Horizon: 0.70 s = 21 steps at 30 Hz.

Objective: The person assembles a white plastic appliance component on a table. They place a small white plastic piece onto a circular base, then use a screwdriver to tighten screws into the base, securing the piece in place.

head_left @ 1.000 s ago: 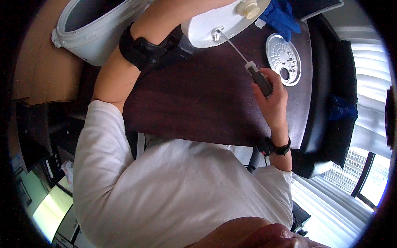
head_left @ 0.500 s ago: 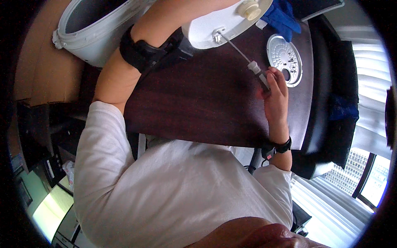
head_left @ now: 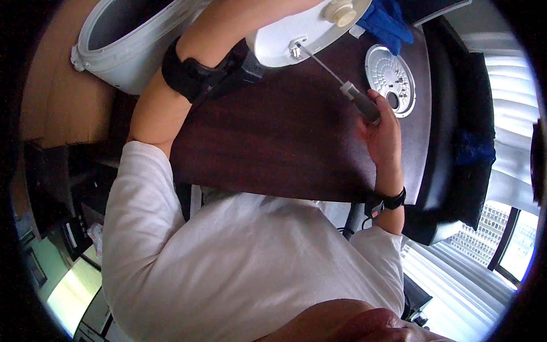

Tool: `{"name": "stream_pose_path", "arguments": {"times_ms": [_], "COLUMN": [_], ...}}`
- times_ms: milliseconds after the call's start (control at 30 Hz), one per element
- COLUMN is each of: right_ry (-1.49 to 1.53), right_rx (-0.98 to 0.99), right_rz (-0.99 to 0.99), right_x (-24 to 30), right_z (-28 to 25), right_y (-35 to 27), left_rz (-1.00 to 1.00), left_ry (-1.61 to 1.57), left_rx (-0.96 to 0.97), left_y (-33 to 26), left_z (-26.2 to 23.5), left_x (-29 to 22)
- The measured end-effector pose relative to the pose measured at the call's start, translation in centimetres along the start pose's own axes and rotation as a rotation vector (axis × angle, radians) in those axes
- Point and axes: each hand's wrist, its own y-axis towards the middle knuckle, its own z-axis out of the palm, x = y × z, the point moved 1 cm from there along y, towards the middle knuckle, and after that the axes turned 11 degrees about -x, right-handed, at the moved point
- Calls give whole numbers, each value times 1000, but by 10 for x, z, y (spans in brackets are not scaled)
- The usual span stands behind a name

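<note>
My right hand (head_left: 384, 132) grips the grey handle of a screwdriver (head_left: 360, 102) above the right part of the table. Its long thin shaft slants up and to the left. The tip meets a small fitting (head_left: 296, 49) near the edge of a white rounded appliance part (head_left: 274, 39). A cream round knob (head_left: 340, 12) stands out from that same part. My left forearm (head_left: 219, 34), with a black strap around it, reaches across the top of the picture beside the white part. The left hand itself lies beyond the upper edge.
The dark wooden table (head_left: 256, 142) spans the middle. A large white tub-like housing (head_left: 122, 74) stands at the far left. A round silver plate (head_left: 390, 80) lies right of the screwdriver, with a blue cloth (head_left: 387, 25) behind it. A black padded seat (head_left: 464, 114) borders the right side.
My right hand has shifted slightly right and turned around the screwdriver, with more of the grey handle showing. The white part has moved slightly left; the tip remains at the fitting.
</note>
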Motion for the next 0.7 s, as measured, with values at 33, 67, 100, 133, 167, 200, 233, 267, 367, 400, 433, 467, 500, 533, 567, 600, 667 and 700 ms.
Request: {"name": "stream_pose_path", "arguments": {"times_ms": [33, 67, 100, 133, 167, 200, 233, 267, 367, 400, 433, 467, 500, 533, 567, 600, 667, 700], "right_ry": [-49, -99, -150, -185, -220, -256, -263, -270, -171, -118, -147, -176, -205, -364, -525, -685, -839, -853], "right_rx": [-85, -167, -249, -247, -245, -243, -216, -188, -110, -84, -96, -108, -120, -115, -109, -102, -93, -92], "right_rz": [-93, -185, -278, -350, -423, -496, -494, -493, -393, -344, -352, -360, -367, -376, -383, -389, -349, -292], "right_x": [0, 0, 0, -1, -4, -6, -8, -11, -13, -15, -14, -14, -14, -14, -13, -12, -15, -16], "right_z": [5, 17, 23, 23, 21, 20, 19, 19, 23, 24, 25, 25, 26, 26, 25, 24, 21, 21], "right_y": [-2, -5, -7, -7, -7, -6, -4, -1, -2, -3, -3, -2, -2, -2, -2, -2, 1, 2], "left_rz": [-14, -31, -48, -44, -41, -37, -43, -50, -62, -66, -63, -61, -59, -63, -67, -71, -88, -97], "left_ry": [-21, -40, -58, -56, -55, -53, -51, -48, -82, -101, -86, -70, -55, -62, -70, -78, -63, -55], "left_rx": [6, 10, 14, 16, 19, 22, 18, 14, 39, 53, 41, 29, 17, 19, 23, 26, 23, 22], "left_y": [0, -2, -2, -2, -1, -1, -1, -2, -1, -1, -1, -1, -1, 0, 0, 0, 1, 1], "left_z": [0, 0, -1, 0, 0, 1, 0, -2, -4, -3, -3, -1, -1, 0, 0, 0, 0, 0], "left_x": [-2, -3, -4, -3, -2, -1, -2, -2, -7, -8, -7, -5, -3, -2, -1, 0, 0, 0]}}
